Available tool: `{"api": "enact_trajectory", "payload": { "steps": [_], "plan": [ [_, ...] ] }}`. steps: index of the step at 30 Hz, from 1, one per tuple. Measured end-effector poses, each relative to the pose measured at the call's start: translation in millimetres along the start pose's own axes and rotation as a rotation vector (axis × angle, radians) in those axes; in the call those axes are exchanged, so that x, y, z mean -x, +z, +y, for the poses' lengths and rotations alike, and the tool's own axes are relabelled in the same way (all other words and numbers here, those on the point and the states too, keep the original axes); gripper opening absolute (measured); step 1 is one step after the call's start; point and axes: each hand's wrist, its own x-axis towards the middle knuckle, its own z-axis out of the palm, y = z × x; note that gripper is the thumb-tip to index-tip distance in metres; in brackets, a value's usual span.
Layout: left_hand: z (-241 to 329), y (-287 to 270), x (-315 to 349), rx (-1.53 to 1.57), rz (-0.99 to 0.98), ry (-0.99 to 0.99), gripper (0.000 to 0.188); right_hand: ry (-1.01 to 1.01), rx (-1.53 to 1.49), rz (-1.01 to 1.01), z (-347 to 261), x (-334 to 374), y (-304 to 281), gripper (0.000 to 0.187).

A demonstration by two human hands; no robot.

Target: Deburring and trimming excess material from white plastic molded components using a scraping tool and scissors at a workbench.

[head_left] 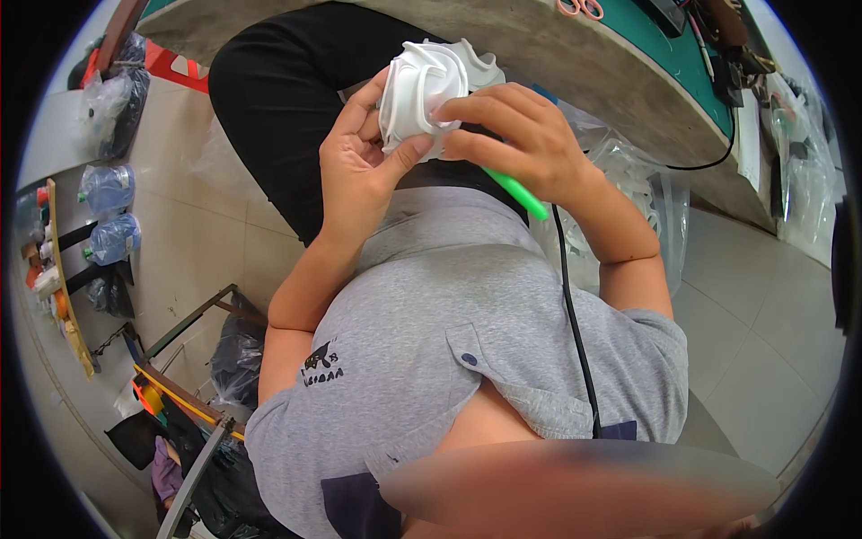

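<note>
My left hand [359, 175] is closed around a white plastic part [420, 90] above my lap, its thumb pressed against the near side. The part has curved ribs and rounded, layered edges, with a scalloped white section [480, 65] at its far right. My right hand [525, 135] reaches in from the other side, its thumb and forefinger touching the part's right face. From beneath this hand sticks out the bright green handle [516, 193] of a slim tool, slanting toward my body. The tool's other end is hidden by the hand and the part.
A worktable edge [628, 85] with a green mat [620, 40] curves ahead and to the right, with pink-handled scissors [579, 9] on it. Clear plastic bags [628, 180] hang or lie below the table. Blue-tinted water jugs [108, 238] and a metal frame [193, 319] stand left.
</note>
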Motion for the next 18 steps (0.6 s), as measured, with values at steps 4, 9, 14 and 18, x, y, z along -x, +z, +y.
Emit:
{"api": "enact_trajectory", "payload": {
  "steps": [4,9,14,18],
  "plan": [
    [7,-2,-3,0.08,-0.027,-0.026,0.067,-0.048,-0.007,0.155,14,4,7,0.016],
    [7,-14,3,0.137,-0.117,-0.106,0.073,0.131,0.118,0.495,72,11,-11,0.006],
    [15,-32,8,0.347,-0.177,-0.075,0.081,0.545,0.354,0.718,130,41,-51,0.014],
    [5,-52,5,0.379,-0.268,-0.008,0.081,0.839,-0.109,0.571,112,48,-42,0.013]
  ]
}}
